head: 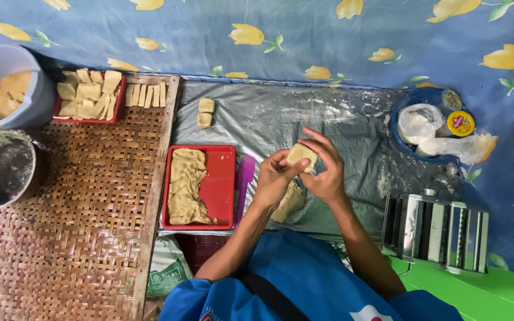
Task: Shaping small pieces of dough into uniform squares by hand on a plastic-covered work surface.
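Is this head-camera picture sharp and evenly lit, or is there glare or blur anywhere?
In the head view the light is soft and even, with only faint shadows under the left hand and right hand shaping the dough piece. The floured plastic sheet shows pale sheen, and the metal roller machine glints a little. Detail is slightly soft overall; the edges bow mildly, as with a wide lens.

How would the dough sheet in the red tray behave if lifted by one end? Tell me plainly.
The dough sheet would probably droop: it lies thin and wavy in the red tray. It may tear, since its edges look ragged. It is likely soft, as the dough piece seems to shape easily between the left hand and right hand.
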